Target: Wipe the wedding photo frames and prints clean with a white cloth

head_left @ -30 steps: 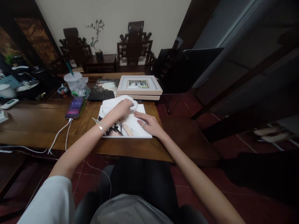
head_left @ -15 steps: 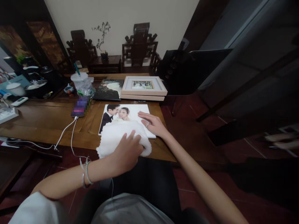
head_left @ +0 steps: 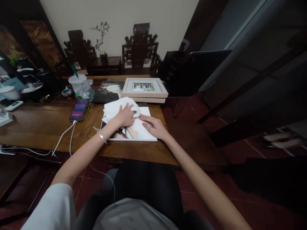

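A white photo panel (head_left: 146,134) lies flat on the wooden table near its front edge, with part of a printed picture of people showing. Over its upper left part is a fluffy white towel (head_left: 112,107), bunched up and covering the print there. My left hand (head_left: 125,116) grips the towel and presses it onto the panel. Resting on the panel's right side, my right hand (head_left: 155,127) has its fingers stretched out flat, their tips close to the towel.
Behind the panel are stacked framed pictures (head_left: 145,92) and a dark photo panel (head_left: 103,95). To the left stand a plastic cup (head_left: 78,82) with a bag, a phone (head_left: 78,110) on a white cable (head_left: 62,135), and a power strip (head_left: 5,118).
My left hand has pushed the towel away from me, from the panel's lower edge up to its top left. The lower print now shows. My right hand stays on the panel.
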